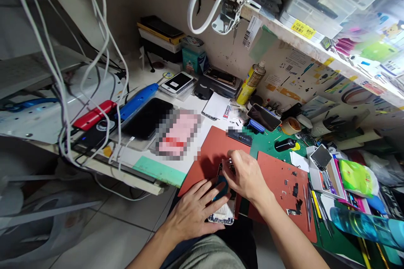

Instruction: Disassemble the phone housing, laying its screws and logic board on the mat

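- Opened phone with a white-and-black lower end (225, 213) is lying at lower centre of the frame, its inside facing up, partly hidden by both hands.
- Left hand (191, 210) is spreading its fingers apart, laying them across the phone from its left side.
- Right hand (248, 174) is bending over the phone's upper end, fingers bunching together; whatever may be between the fingertips is hidden.
- Reddish-brown flat mat (210, 148) is lying under the phone; a flat black rectangular part (240, 137) is resting at its upper edge.
- Second reddish-brown mat (267, 166), right of centre, is bearing small dark loose parts (295, 190); slim metal tools (306, 206) are lying along its right side.
- Translucent blue bottle (360, 227) is lying at lower right.
- Yellow spray can (251, 83) is leaning near the wall, upper centre.
- Black-screened slab (148, 118) is lying left of centre, beside a long blue tool (137, 100).
- White cables (105, 33) are hanging at upper left.
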A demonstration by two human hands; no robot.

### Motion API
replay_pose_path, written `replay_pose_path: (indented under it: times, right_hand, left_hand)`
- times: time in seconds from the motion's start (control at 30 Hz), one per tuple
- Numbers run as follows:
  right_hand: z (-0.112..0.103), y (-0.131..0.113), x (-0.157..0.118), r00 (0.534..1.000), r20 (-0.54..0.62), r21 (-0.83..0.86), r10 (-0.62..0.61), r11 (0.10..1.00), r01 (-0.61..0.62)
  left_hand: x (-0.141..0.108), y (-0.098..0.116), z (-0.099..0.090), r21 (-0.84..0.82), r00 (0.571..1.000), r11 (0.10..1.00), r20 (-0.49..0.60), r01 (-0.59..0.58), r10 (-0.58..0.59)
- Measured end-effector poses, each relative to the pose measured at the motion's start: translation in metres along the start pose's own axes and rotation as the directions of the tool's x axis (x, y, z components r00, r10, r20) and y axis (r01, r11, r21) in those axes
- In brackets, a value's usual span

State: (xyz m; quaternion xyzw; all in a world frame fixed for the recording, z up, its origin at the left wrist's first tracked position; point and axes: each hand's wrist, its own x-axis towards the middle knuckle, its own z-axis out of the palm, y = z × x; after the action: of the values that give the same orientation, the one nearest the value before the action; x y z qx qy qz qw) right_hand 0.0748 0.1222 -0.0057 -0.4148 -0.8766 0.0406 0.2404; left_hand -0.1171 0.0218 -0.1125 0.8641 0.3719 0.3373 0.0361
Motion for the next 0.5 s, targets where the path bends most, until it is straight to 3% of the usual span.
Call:
replay_pose_path:
  times: [0.5]
  right_hand:
    - [0.0064, -0.0016, -0.0093, 0.995, -0.079, 0.006, 0.065, 0.998, -0.065]
  left_hand:
    - [0.0006, 0.0003, -0.0002, 0.002, 1.0, 1.0, -0.017, -0.005, 0.005]
